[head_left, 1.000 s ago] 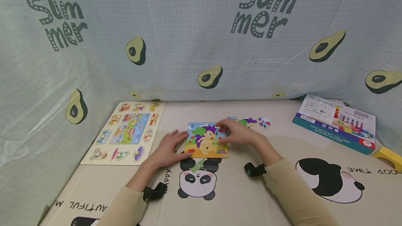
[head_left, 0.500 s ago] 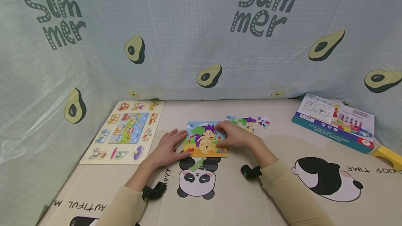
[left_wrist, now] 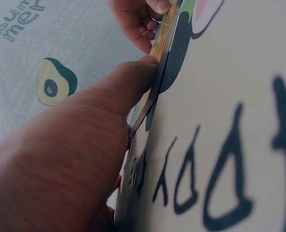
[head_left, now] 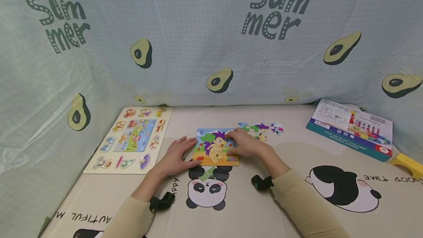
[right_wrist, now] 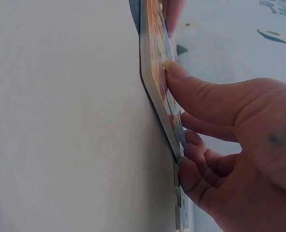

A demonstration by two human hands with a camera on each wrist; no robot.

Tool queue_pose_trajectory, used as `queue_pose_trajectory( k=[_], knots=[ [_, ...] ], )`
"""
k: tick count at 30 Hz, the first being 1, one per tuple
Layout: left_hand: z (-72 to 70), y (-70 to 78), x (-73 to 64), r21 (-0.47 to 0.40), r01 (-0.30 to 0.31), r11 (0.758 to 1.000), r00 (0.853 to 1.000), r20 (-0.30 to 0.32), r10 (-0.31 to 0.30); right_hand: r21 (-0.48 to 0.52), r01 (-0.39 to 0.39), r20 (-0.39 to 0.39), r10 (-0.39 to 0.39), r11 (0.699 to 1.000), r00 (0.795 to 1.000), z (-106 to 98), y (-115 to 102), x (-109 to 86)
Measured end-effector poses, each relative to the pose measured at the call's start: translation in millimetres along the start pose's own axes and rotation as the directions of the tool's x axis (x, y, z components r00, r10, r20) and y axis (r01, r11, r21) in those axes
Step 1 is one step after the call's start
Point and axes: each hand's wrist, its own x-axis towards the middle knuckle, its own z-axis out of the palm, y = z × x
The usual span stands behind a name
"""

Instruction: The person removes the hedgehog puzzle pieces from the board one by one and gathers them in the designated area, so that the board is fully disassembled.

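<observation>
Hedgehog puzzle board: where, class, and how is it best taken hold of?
Its left and right edges look best, pinched from both sides: the hedgehog puzzle board lies face up on the tablecloth, a thin rectangle with straight edges. Loose puzzle pieces lie near its far right corner.

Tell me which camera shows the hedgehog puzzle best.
The head view: it shows the hedgehog puzzle from above, its picture mostly uncovered. Both wrist views show only its edge and a narrow, steeply slanted strip of picture.
</observation>
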Motion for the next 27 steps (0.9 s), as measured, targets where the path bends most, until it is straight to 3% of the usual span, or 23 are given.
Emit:
queue_pose_trajectory(
  k=[7, 27],
  knots=[
    [0.0, 1.1, 0.0, 0.001, 0.003, 1.0, 1.0, -0.002, -0.003, -0.003, 0.009, -0.019, -0.009, 1.0, 1.0, -1.1, -1.8, -1.0],
    [0.7, 0.1, 0.6, 0.003, 0.018, 1.0, 1.0, 0.005, -0.018, 0.113, 0.049, -0.047, -0.044, 0.992, 0.998, -2.5, 4.0, 0.3]
  ],
)
